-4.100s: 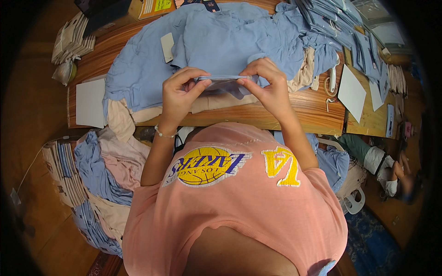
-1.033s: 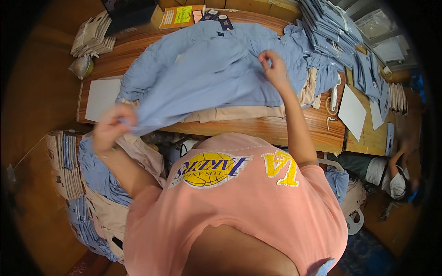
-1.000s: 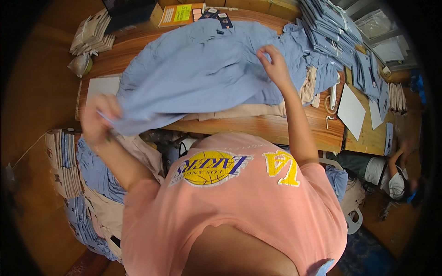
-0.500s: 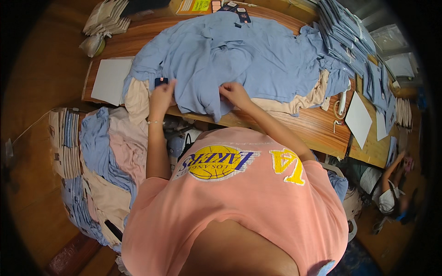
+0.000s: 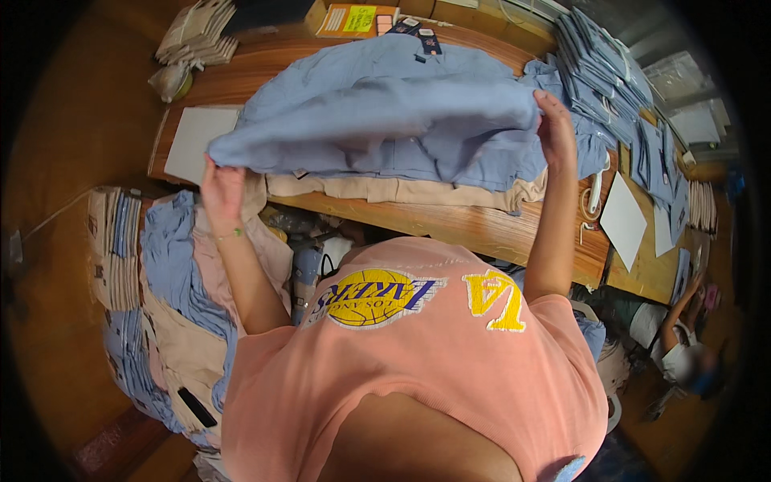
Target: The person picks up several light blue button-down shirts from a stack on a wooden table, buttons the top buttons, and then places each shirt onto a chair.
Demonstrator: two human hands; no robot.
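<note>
A light blue shirt (image 5: 377, 104) lies spread over the wooden table, its near edge raised and stretched between my two hands. My left hand (image 5: 223, 191), with a thin bracelet at the wrist, pinches the left corner of that edge beside a white board (image 5: 193, 145). At the right end, my right hand (image 5: 556, 132) grips the same edge between thumb and fingers. The lifted cloth sags in a blurred fold and hides part of the shirt beneath. Beige cloth (image 5: 385, 189) lies under the blue one along the table's front edge.
Folded blue shirts (image 5: 598, 68) are stacked at the back right, beige ones (image 5: 195, 32) at the back left. White boards (image 5: 623, 215) and a white-handled tool (image 5: 596, 191) lie right. Loose garments (image 5: 181, 321) pile up at my left. Another person (image 5: 679, 341) is at the far right.
My hands have moved apart, the left one outward and the right one outward and away from me. The shirt's near edge has been lifted and stretched between them.
</note>
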